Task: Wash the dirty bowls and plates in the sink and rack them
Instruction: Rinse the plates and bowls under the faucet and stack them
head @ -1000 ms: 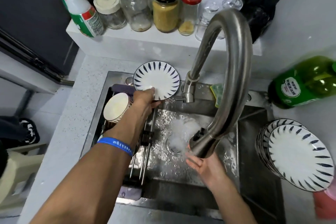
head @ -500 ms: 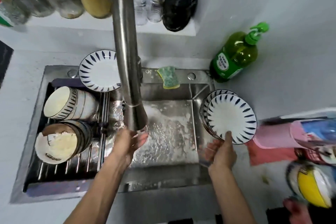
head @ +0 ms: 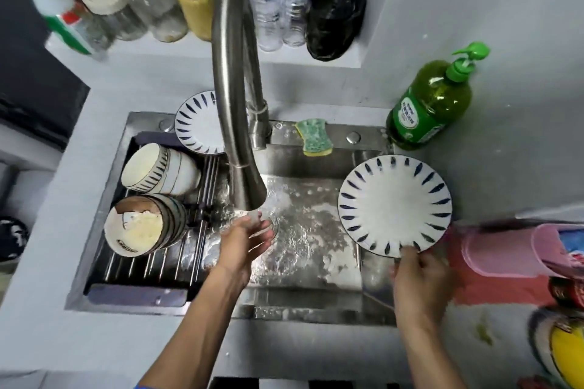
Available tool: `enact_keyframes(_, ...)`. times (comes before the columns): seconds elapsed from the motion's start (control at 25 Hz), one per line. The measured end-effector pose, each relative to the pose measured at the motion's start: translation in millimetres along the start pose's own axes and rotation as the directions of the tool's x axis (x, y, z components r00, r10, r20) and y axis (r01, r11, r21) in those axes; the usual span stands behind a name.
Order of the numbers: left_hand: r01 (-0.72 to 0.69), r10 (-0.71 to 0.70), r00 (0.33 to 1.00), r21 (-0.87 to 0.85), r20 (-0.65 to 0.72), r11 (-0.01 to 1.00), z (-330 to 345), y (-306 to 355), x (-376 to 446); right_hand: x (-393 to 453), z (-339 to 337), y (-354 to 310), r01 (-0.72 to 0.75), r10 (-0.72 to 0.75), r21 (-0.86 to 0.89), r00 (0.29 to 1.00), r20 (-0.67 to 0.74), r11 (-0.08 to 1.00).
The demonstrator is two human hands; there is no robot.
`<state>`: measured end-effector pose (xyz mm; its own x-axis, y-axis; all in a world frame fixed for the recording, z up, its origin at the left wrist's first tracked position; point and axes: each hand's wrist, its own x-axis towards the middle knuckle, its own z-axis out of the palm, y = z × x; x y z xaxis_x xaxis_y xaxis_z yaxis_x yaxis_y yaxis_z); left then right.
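Grey tabletop [head: 316,354] surrounds a wet stainless-steel sink [head: 303,230]. At its right edge, the right hand [head: 420,281] pinches the rim of a white plate with blue dashes [head: 395,205]. The left hand [head: 245,241] cups loosely, holding nothing, under the curved steel faucet [head: 235,123]. Striped bowls [head: 158,196] lie on the wire rack [head: 151,262] at left, a matching plate [head: 197,123] propped behind them.

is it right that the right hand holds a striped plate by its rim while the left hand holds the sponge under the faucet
Not quite. The head view shows the right hand holding the striped plate by its rim, but the left hand is empty under the faucet. The sponge lies on the sink's back ledge.
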<state>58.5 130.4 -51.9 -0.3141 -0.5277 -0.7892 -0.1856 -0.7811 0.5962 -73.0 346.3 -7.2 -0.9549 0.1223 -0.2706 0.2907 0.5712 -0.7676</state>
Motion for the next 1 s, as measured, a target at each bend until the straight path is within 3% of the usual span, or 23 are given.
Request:
enact_keyframes(0.16, -0.047, 0.044, 0.997, 0.051, 0.057, 0.998, -12, 0, -10, -63, 64, -16, -0.035, 0.022, 0.036, 0.954, 0.299, 0.999)
enact_keyframes(0.32, -0.135, 0.139, 0.978, 0.04, -0.156, 0.99, -31, 6, 0, -77, 123, -15, -0.121, 0.119, -0.032, 0.832, 0.542, 0.992)
enact_keyframes(0.4, -0.169, 0.188, 0.976, 0.163, -0.107, 0.972, -38, 30, 2, -67, 139, -21, -0.263, 0.167, 0.089, 0.802, 0.574, 0.961)
enact_keyframes(0.48, -0.248, 0.277, 0.956, 0.238, -0.095, 0.939, -37, 46, -2, -68, 154, -27, -0.444, 0.231, 0.242, 0.772, 0.592, 0.863)
enact_keyframes(0.56, -0.321, 0.358, 0.918, 0.212, -0.171, 0.923, -32, 49, -20, -78, 168, -31, -0.613, 0.287, 0.28, 0.662, 0.693, 0.739)
enact_keyframes(0.64, -0.304, 0.347, 0.923, 0.239, -0.167, 0.922, -31, 46, -33, -79, 181, -29, -0.67, 0.31, 0.243, 0.593, 0.743, 0.701)
enact_keyframes(0.72, -0.283, 0.34, 0.932, 0.334, -0.125, 0.899, -35, 45, -26, -68, 190, -26, -0.67, 0.316, 0.25, 0.603, 0.732, 0.699)
enact_keyframes(0.76, -0.271, 0.337, 0.934, 0.38, -0.119, 0.884, -40, 47, -19, -65, 192, -27, -0.588, 0.322, 0.208, 0.666, 0.673, 0.781)
enact_keyframes(0.8, -0.243, 0.318, 0.938, 0.395, -0.136, 0.886, -44, 51, -14, -65, 192, -24, -0.354, 0.234, 0.091, 0.768, 0.596, 0.931)
enact_keyframes(0.84, -0.207, 0.292, 0.942, 0.398, -0.164, 0.894, -47, 52, -6, -68, 187, -24, 0.062, 0.012, -0.114, 0.831, 0.556, 0.992)
enact_keyframes(0.88, -0.161, 0.246, 0.95, 0.377, -0.191, 0.912, -50, 50, 1, -73, 180, -19, 0.474, -0.275, -0.227, 0.771, 0.575, 0.851)
enact_keyframes(0.92, -0.086, 0.161, 0.965, 0.329, -0.206, 0.94, -53, 45, 9, -78, 170, -16, 0.742, -0.51, -0.136, 0.571, 0.643, 0.657)
enact_keyframes(0.96, -0.013, 0.072, 0.974, 0.267, -0.215, 0.964, -54, 40, 17, -84, 159, -20, 0.848, -0.586, 0.0, 0.366, 0.723, 0.529)
enact_keyframes(1.0, 0.044, 0.002, 0.978, 0.216, -0.208, 0.975, -55, 36, 23, -88, 146, -24, 0.872, -0.568, 0.103, 0.219, 0.793, 0.479)
